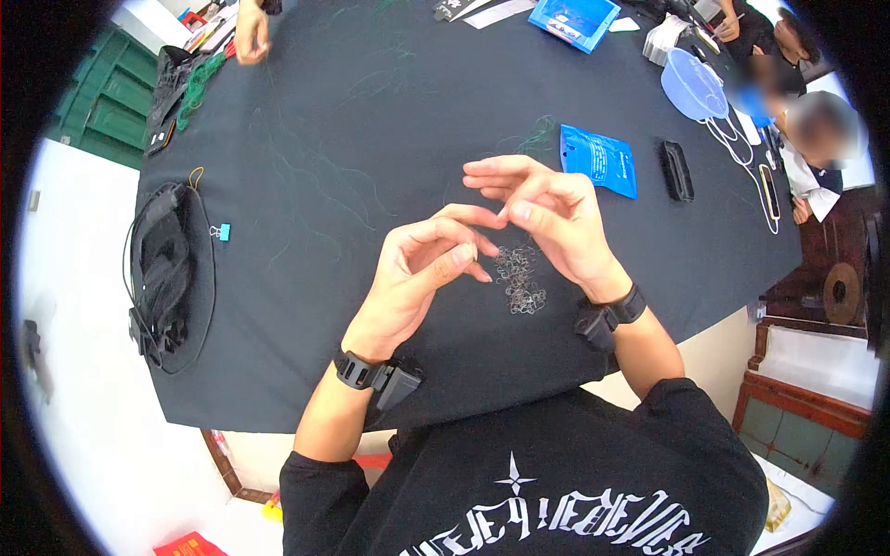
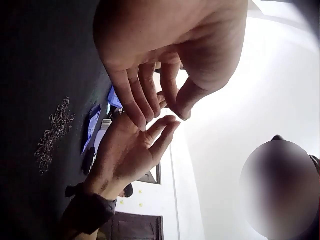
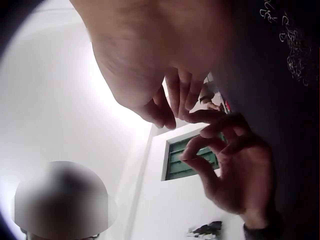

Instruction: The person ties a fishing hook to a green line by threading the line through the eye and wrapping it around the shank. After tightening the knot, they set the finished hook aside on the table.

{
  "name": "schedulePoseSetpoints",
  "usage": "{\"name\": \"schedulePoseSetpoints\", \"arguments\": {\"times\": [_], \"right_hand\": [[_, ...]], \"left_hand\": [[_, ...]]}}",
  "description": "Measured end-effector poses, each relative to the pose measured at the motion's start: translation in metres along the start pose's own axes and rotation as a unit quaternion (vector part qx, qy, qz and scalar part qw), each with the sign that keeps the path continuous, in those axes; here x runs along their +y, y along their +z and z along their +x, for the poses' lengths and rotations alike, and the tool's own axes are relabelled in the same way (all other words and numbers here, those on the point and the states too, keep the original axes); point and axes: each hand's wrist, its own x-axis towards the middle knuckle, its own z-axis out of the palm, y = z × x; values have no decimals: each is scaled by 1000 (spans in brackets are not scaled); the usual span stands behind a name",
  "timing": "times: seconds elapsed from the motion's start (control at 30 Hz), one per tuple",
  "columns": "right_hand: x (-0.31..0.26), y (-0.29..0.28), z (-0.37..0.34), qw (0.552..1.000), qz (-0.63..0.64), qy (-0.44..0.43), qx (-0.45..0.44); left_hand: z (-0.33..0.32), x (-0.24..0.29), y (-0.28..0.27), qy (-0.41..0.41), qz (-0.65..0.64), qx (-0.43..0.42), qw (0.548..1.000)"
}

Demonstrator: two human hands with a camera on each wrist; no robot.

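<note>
Currently: my left grip, right grip, fingertips close; cannot tell if anything pinched; best braced steady near metal pieces.

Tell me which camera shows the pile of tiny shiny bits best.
The head view: the pile lies well lit there, near the middle. The left wrist view shows it dimmer, at the left; the right wrist view has it in the dim upper right corner.

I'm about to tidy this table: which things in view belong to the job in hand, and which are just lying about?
Likely in the job:
- left hand
- right hand
- heap of small wiry pieces

Apparently just lying about:
- blue packet
- black case
- blue basin
- blue binder clip
</note>
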Motion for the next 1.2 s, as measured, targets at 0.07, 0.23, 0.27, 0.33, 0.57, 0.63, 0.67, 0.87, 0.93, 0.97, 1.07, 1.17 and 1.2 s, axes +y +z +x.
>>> {"name": "schedulePoseSetpoints", "arguments": {"times": [0.07, 0.23, 0.27, 0.33, 0.57, 0.63, 0.67, 0.87, 0.93, 0.97, 1.07, 1.17, 1.2], "right_hand": [[-2, 1, 1, 994, -96, -34, -30], [-10, 2, 3, 944, -293, -113, -102], [-12, 2, 3, 931, -325, -123, -113], [-13, 4, 3, 916, -359, -128, -128], [-16, 5, 2, 921, -353, -95, -133], [-12, 7, 0, 947, -305, -76, -63], [-6, 8, -1, 956, -282, -74, -22], [-20, -5, 5, 891, -431, -90, -112], [-18, -6, 4, 918, -375, -71, -103], [-13, -6, 2, 936, -336, -61, -88], [-11, 0, 1, 970, -230, -46, -54], [-13, 1, -1, 977, -202, -43, -60], [-14, 0, -1, 975, -205, -43, -67]], "left_hand": [[-2, -4, -2, -2, -17, 8, 1000], [-3, -8, -4, -20, -73, 48, 996], [-2, -8, -4, -23, -67, 53, 996], [-2, -10, -6, -30, -49, 65, 996], [-1, -19, -15, -54, -65, 101, 991], [-1, -19, -16, -61, -78, 103, 990], [-1, -18, -16, -65, -79, 100, 990], [-1, -17, -16, -78, -87, 94, 989], [-2, -16, -15, -73, -76, 95, 990], [-2, -16, -14, -67, -63, 101, 991], [-1, -17, -18, -52, -51, 91, 993], [-1, -16, -15, -50, -68, 103, 991], [-1, -15, -12, -51, -76, 112, 989]]}}
